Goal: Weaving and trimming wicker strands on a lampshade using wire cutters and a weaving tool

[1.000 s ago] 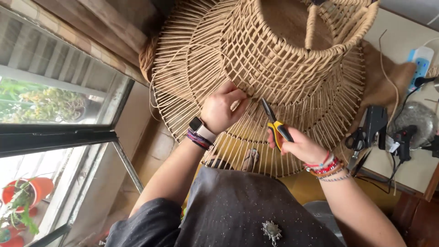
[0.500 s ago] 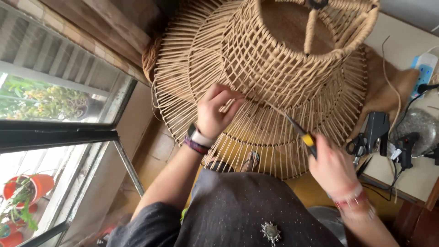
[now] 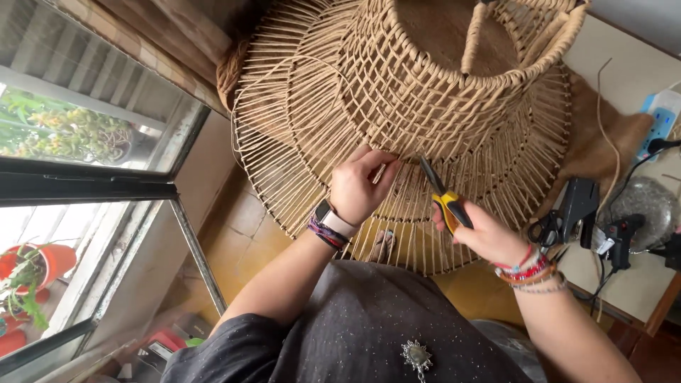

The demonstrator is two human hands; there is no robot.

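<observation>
Pliers [image 3: 445, 197] in right hand [image 3: 482, 230] grip, at lampshade [image 3: 425, 106].

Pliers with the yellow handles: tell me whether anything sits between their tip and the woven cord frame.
Nothing visible does. The right hand holds the pliers, their tip already at the woven frame. The left hand pinches cord just beside the tip, to one side, not across its path.

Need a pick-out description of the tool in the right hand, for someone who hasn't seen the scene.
Start at the big woven rope lampshade. At its lower rim, the right hand holds small pliers, jaws pointing at the weave. Yellow-and-black handles set them apart from the black scissors on the table.
</observation>
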